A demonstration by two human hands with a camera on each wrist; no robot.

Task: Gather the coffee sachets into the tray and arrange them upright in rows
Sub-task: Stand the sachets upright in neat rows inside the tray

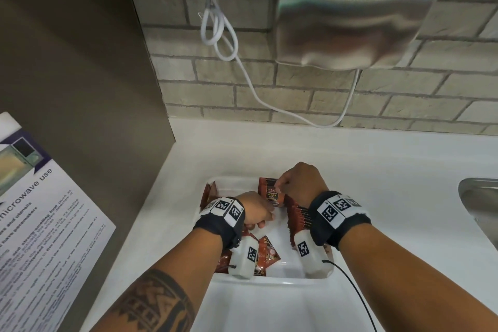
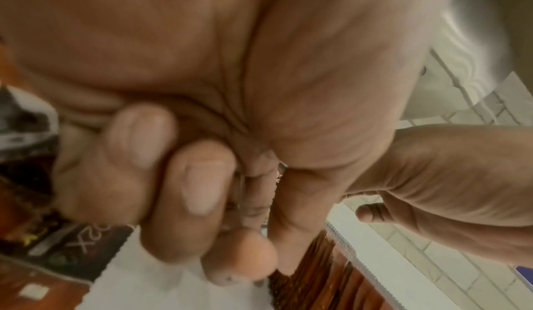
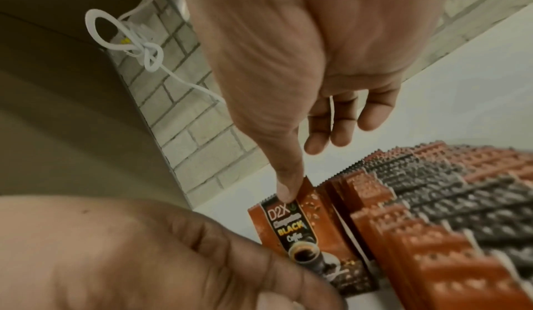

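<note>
1. While my right hand (image 1: 301,183) pinches the front D2X sachet's (image 3: 300,226) top edge, it stands upright, centre-frame, in the white tray (image 1: 269,281).
2. Sachet row (image 1: 297,215): directly beneath that wrist.
3. Left hand (image 1: 256,210): fingers curled; contents hidden; loose sachets (image 1: 265,253) lower-centre, nearer it.

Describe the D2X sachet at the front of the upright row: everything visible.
The D2X sachet is a brown foil-looking packet with a black panel reading "D2X ... BLACK Coffee" above a coffee cup picture, and serrated edges. It stands roughly upright in the white tray, fronting the upright row. The right hand touches its top edge.
</note>
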